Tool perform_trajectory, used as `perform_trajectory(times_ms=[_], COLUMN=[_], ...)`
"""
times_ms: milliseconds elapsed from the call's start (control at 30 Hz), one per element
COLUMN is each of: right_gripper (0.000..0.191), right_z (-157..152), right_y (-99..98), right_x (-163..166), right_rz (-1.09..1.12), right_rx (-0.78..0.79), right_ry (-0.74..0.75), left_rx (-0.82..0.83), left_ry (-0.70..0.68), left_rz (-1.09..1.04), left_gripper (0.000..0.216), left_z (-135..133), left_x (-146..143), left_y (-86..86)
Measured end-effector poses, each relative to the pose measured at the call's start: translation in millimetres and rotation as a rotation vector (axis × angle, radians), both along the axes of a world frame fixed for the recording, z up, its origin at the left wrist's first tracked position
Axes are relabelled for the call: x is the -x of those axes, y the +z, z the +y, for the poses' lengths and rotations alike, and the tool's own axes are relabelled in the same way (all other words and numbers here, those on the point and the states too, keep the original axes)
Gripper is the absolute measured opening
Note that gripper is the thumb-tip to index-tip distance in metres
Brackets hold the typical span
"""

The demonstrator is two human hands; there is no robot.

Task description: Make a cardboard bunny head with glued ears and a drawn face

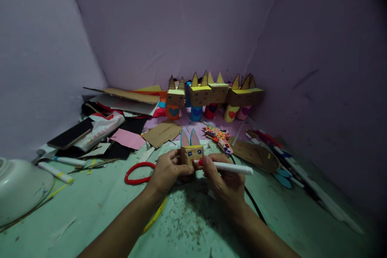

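Note:
My left hand [167, 171] is closed around the side of a small cardboard animal head [194, 153], with its face turned toward me. The head has two upright ears lined in blue and pink, and two drawn dark eyes. In my right hand [225, 181] is a white felt-tip marker [232, 167] with a red tip end, gripped like a pen. The marker's tip is at the lower part of the face, where red shows. Fingers hide the head's lower edge. Scissors with a red handle loop [139, 173] lie just left of my left hand, partly covered.
Several finished cardboard animal figures [173, 105] on coloured tubes stand along the back wall. Paper and cardboard sheets [121, 98] are piled at the left, near a white rounded bowl [24, 191]. Markers and a brown oval piece [256, 156] lie at the right.

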State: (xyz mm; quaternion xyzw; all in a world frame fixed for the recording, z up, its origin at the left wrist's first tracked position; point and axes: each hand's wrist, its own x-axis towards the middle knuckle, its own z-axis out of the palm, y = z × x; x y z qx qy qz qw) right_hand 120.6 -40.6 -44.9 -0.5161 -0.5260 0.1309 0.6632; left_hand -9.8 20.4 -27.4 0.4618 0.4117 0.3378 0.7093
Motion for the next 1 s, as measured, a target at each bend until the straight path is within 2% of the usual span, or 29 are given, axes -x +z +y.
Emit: perform_trajectory(times_ms=[433, 667, 1000], right_gripper=[0.013, 0.014, 0.026], right_z=[0.5, 1.6, 0.2], right_y=[2.5, 0.9, 9.0], right_x=[0.7, 1.6, -4.3], right_rz=[0.047, 0.073, 0.236], right_rx=[-0.012, 0.03, 0.105], right_ry=[0.027, 0.037, -0.081], left_rx=[-0.003, -0.016, 0.005], left_ry=[-0.007, -0.017, -0.022], left_rz=[0.002, -0.004, 0.007], left_gripper=[0.05, 0.049, 0.055], left_z=[0.3, 0.7, 1.4], left_x=[-0.1, 0.1, 0.6], left_y=[-1.1, -1.3, -3.2])
